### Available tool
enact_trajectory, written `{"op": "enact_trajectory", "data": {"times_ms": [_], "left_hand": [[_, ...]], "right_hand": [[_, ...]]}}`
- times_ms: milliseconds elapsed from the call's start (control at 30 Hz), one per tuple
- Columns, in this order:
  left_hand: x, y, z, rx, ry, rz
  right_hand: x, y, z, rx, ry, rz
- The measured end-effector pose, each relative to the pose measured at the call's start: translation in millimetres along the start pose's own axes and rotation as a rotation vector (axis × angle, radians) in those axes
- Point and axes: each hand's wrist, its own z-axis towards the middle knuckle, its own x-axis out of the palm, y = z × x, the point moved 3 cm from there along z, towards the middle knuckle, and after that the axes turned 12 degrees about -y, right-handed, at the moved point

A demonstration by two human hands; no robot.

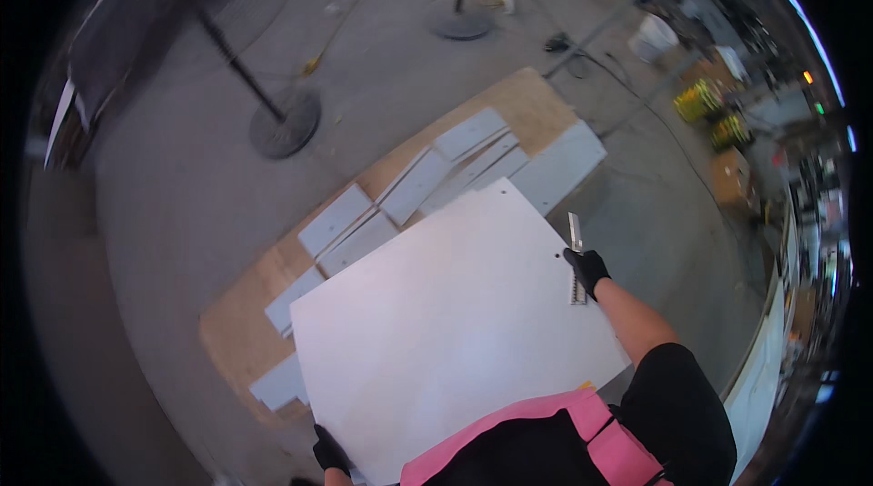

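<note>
A large white panel (436,295) with a few small dark holes near its far and right edges fills the middle, close to my body. My left hand (331,452), in a black glove, grips the panel's near-left edge; part of its fingers is hidden. At the right edge my black-gloved right hand (588,270) is closed around a narrow silver metal strip (575,230) that sticks out on both sides of the hand. Dark marks or slots line the strip's lower part, but its exact kind is unclear. That hand is also against the panel's edge.
Beneath the panel, several smaller pale boards (418,184) lie on a wooden sheet (245,290). Round-based posts (285,122) stand on the floor beyond. Cables, a white bucket (653,38), yellow containers (698,101) and a cardboard box (733,180) are on the right.
</note>
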Motion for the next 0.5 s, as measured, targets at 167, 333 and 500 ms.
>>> {"op": "enact_trajectory", "data": {"times_ms": [167,333,500], "left_hand": [[-13.7,-71.4,-25.0,0.032,0.040,-0.140],[59.4,-203.8,-116.0,0.363,0.075,0.031],[133.2,-330.9,-266.7,0.709,0.118,0.205]], "right_hand": [[-85.0,-14.1,-8.8,-0.154,-0.014,0.184],[-186.1,-56.2,7.1,-0.220,-0.138,0.630],[-324.2,-127.4,-12.8,-0.110,-0.168,0.976]]}}
